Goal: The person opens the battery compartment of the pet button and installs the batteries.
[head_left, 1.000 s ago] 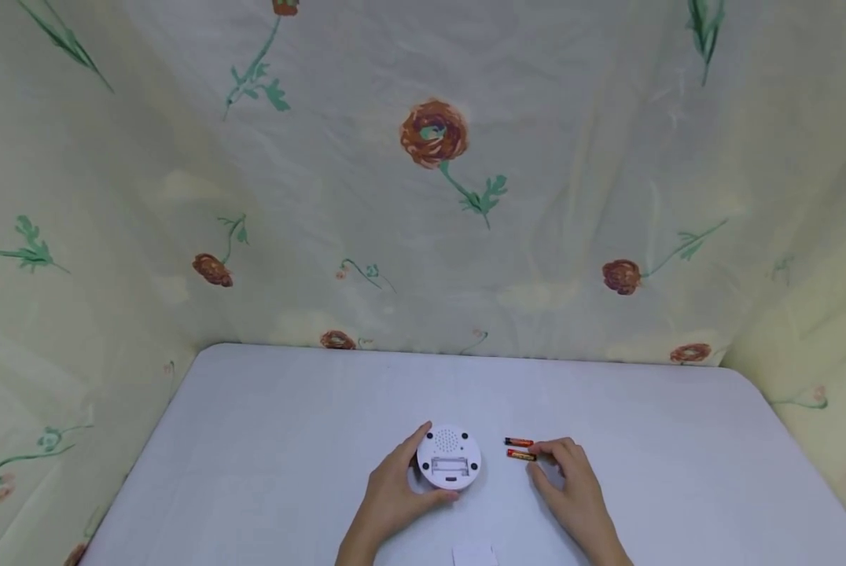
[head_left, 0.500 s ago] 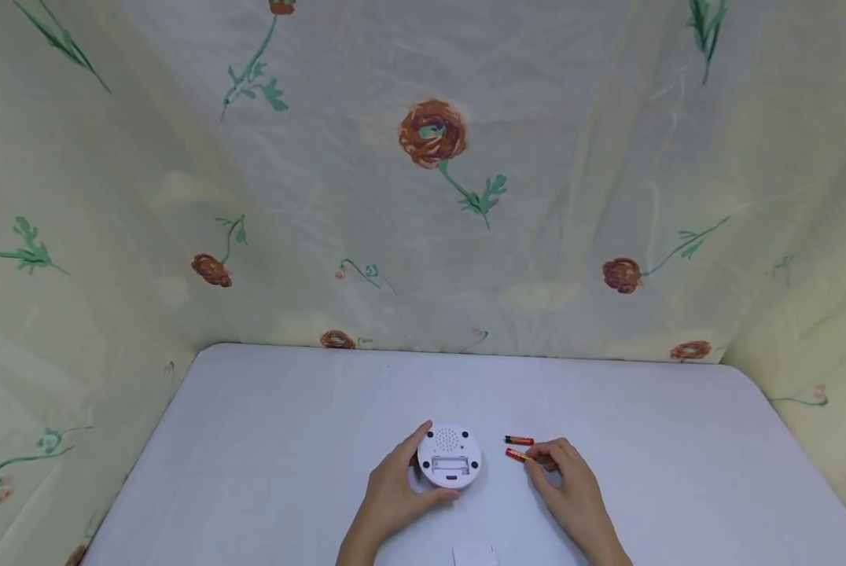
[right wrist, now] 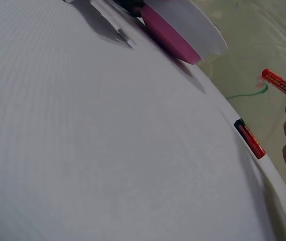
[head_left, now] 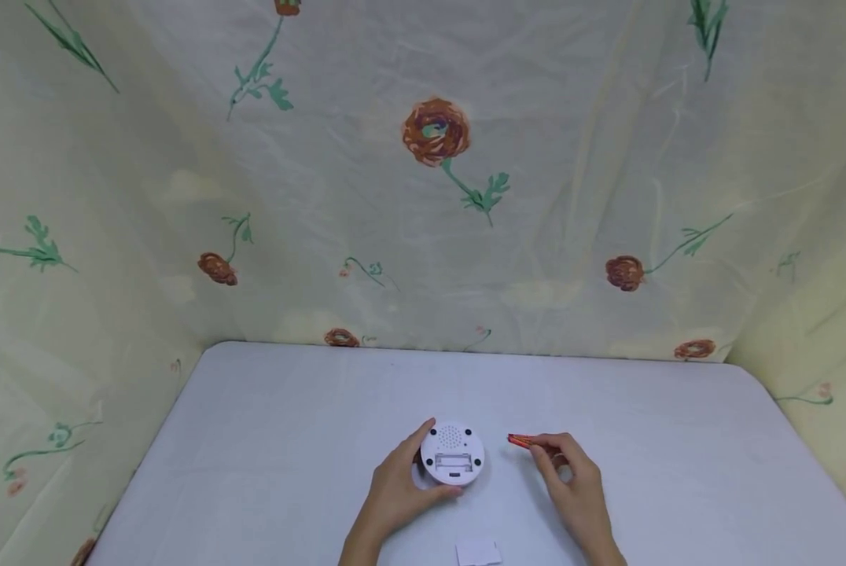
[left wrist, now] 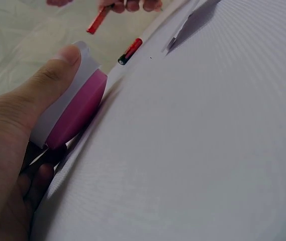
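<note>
Fingers (head_left: 545,450) pinch slim red battery (head_left: 520,440); round white device (head_left: 453,455) held.

**Left hand on a round device at the tabletop's edge**

The left hand (left wrist: 12,150) grips a round device (left wrist: 75,108) with a white face and a pink rim, thumb laid along its upper side, fingers curled beneath. The device stands tilted on the white tabletop (left wrist: 193,150). Beyond it, one red battery (left wrist: 130,51) lies on the tabletop, apart from the device. Near the top edge, fingertips (left wrist: 132,5) of the other hand pinch a second red battery (left wrist: 98,20), lifted off the tabletop.
</note>
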A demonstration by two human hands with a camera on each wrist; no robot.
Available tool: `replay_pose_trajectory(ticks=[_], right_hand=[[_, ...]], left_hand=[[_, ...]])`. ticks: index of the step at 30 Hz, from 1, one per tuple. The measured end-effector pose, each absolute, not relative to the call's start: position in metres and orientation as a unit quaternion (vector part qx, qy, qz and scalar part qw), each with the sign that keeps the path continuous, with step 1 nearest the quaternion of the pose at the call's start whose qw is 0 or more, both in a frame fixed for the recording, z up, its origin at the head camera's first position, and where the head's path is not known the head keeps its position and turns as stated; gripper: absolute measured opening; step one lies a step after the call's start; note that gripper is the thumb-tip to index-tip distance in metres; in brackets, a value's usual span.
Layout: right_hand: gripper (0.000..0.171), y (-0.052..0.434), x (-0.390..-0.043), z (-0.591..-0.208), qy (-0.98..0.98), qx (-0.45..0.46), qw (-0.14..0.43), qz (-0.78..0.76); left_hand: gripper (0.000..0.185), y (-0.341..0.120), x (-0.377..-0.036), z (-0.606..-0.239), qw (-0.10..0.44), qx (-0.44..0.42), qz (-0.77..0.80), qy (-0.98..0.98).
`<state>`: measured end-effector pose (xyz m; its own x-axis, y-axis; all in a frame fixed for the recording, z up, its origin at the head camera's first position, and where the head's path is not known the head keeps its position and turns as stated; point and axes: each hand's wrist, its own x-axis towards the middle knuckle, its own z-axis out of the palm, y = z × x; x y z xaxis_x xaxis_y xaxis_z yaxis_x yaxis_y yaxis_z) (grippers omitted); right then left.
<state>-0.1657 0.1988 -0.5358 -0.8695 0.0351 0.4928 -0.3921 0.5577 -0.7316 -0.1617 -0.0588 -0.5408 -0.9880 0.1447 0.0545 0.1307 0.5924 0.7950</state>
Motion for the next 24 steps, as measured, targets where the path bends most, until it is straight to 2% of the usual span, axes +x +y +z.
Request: replay_pose_trajectory(ticks=[8, 14, 20, 24], right_hand=[[0.019, 0.176, -0.161, -0.532, -0.836, 0.132, 0.215, 0.488], [0.018, 0.173, -0.163, -0.533, -0.833, 0.129, 0.224, 0.488], [0.028, 0.167, -0.163, -0.532, -0.819, 0.158, 0.246, 0.495], [0.025, 0.164, -0.16, -0.535, -0.815, 0.169, 0.245, 0.496]], left_hand=[[0.101, -0.057, -0.162, -0.541, 0.006, 0.075, 0.438, 0.896], [0.101, -0.055, -0.163, -0.539, -0.002, 0.075, 0.438, 0.896], [0.1, -0.052, -0.164, -0.538, -0.009, 0.063, 0.433, 0.899], [0.1, -0.051, -0.162, -0.538, -0.013, 0.063, 0.426, 0.902]])
